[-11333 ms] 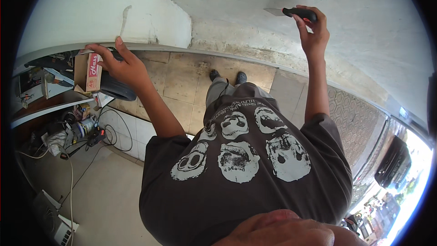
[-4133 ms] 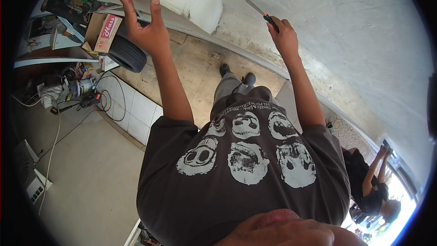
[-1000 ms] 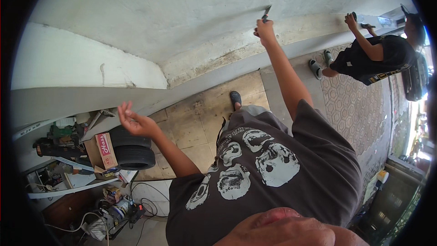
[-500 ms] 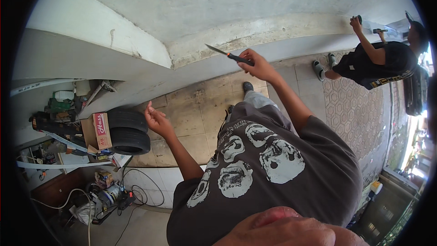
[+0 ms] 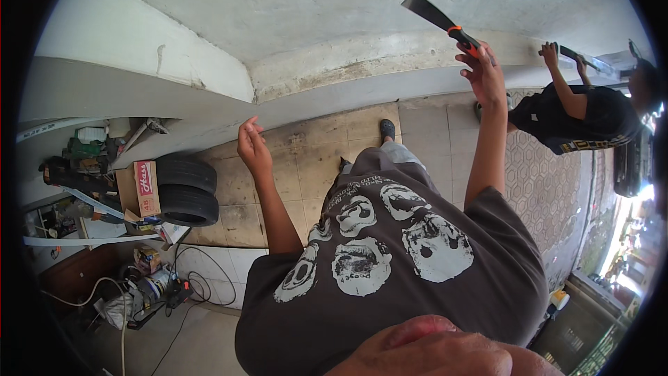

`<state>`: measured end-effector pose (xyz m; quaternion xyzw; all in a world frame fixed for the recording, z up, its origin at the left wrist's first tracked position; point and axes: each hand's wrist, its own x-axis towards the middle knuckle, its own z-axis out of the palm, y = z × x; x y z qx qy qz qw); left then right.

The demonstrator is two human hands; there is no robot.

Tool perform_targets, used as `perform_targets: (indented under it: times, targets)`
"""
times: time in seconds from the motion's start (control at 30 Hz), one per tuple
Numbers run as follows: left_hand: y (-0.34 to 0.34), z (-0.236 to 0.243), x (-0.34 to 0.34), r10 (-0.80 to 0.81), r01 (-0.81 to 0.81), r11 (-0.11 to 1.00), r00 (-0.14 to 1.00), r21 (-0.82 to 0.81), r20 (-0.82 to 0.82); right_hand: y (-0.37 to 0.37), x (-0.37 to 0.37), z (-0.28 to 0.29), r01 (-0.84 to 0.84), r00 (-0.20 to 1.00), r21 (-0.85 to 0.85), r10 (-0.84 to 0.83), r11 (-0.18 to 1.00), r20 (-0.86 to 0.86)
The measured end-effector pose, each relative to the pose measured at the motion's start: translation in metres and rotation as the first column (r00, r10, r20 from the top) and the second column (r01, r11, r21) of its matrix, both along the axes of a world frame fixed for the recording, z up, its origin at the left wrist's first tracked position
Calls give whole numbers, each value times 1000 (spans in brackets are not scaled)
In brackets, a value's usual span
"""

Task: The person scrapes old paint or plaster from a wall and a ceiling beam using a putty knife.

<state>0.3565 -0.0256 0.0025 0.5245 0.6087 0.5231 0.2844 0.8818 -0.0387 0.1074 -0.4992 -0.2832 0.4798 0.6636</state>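
My right hand (image 5: pixel 486 76) grips the handle of a scraper (image 5: pixel 431 11) with a wide dark blade and black-orange handle. The blade points up and to the left, in front of the pale grey plastered wall (image 5: pixel 313 3); I cannot tell whether it touches it. Below the wall runs a stained, rough band (image 5: pixel 334 63), with a white boxed ledge (image 5: pixel 153 38) to the left. My left hand (image 5: pixel 254 143) hangs empty above the tiled floor (image 5: pixel 306 167), fingers loosely bent and slightly apart, nearest to the lower wall.
At left are two stacked tyres (image 5: pixel 189 205), a cardboard box (image 5: pixel 139 188), shelf clutter (image 5: pixel 87 153) and cables with tools (image 5: pixel 160 292) below. At right a co-worker (image 5: pixel 584 115) in black holds a dark tool (image 5: pixel 577 56) at the wall, standing on patterned paving (image 5: pixel 539 181).
My right hand, still holding the scraper, has risen and moved right since half a second ago. My left hand is higher and further right. The co-worker has shifted slightly downward in view.
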Motion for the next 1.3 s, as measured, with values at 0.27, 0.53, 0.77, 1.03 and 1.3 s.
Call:
perform_targets:
  times: [0.27,0.53,0.77,1.03,1.3]
  targets:
    - [59,-6,106,-215,212,961,977,-178,4,19,-1,-119,-590,717,-321,663,741,214]
    - [106,-18,259,-445,417,852,895,-318,-20,125,55,-161,-102,528,-88,129,991,839]
    - [116,-5,329,-414,395,879,910,-266,-17,195,101,-161,-209,503,-122,213,970,837]
    - [124,-7,338,-412,382,877,910,-290,-47,198,106,-175,-172,515,-100,176,980,839]
    - [139,-13,344,-432,398,862,901,-313,-45,209,88,-160,-180,456,16,69,983,887]
